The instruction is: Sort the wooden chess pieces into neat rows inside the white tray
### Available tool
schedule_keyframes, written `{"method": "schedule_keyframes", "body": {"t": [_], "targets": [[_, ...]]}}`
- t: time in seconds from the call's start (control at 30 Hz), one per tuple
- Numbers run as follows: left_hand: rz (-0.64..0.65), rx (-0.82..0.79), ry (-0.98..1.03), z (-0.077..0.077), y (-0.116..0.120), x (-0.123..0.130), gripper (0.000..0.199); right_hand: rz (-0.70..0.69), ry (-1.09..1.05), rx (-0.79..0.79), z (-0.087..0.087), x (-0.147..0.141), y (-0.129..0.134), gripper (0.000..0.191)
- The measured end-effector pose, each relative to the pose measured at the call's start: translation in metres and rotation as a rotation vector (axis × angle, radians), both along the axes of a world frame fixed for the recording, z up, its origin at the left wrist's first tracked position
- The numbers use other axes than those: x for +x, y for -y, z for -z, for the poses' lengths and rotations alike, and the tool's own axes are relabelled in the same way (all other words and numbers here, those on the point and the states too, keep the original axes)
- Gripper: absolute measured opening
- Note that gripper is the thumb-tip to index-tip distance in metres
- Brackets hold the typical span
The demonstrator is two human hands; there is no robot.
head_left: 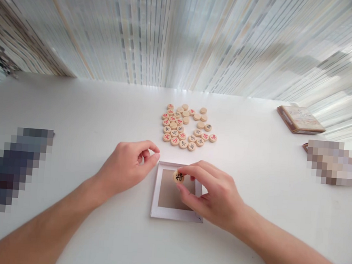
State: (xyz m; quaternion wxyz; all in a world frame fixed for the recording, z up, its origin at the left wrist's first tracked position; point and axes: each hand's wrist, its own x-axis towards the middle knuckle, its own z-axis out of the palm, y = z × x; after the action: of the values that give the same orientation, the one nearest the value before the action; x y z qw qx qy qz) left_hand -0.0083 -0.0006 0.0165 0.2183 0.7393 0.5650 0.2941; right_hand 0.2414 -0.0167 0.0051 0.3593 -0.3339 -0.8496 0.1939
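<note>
A striped curtain point(183, 39) backs the white desk point(95, 231). Your right hand point(179, 177) pinches a black-marked disc point(178, 177) above the open box point(156, 191); your left hand point(130, 165), loosely curled, looks empty.

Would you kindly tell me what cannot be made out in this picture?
All in the head view:
- Left object: pixelated, and cut off by the left edge.
- Right object: largely pixelated.
- Undersides of the blank-topped discs: face down.
- Lettering on the box: too small.
- Part of the shallow tray: behind the right hand.
</note>
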Motion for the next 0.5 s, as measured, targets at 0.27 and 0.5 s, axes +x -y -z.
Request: {"method": "schedule_keyframes", "body": {"t": [0.27,0.5], "targets": [[0.140,-0.081,-0.018,0.010,0.014,0.018,0.026,-0.009,0.163,0.017,0.002,0.000,0.002,0.011],[0.158,-0.065,0.014,0.010,0.020,0.027,0.026,-0.028,0.316,0.065,0.004,-0.001,0.009,0.014]]}}
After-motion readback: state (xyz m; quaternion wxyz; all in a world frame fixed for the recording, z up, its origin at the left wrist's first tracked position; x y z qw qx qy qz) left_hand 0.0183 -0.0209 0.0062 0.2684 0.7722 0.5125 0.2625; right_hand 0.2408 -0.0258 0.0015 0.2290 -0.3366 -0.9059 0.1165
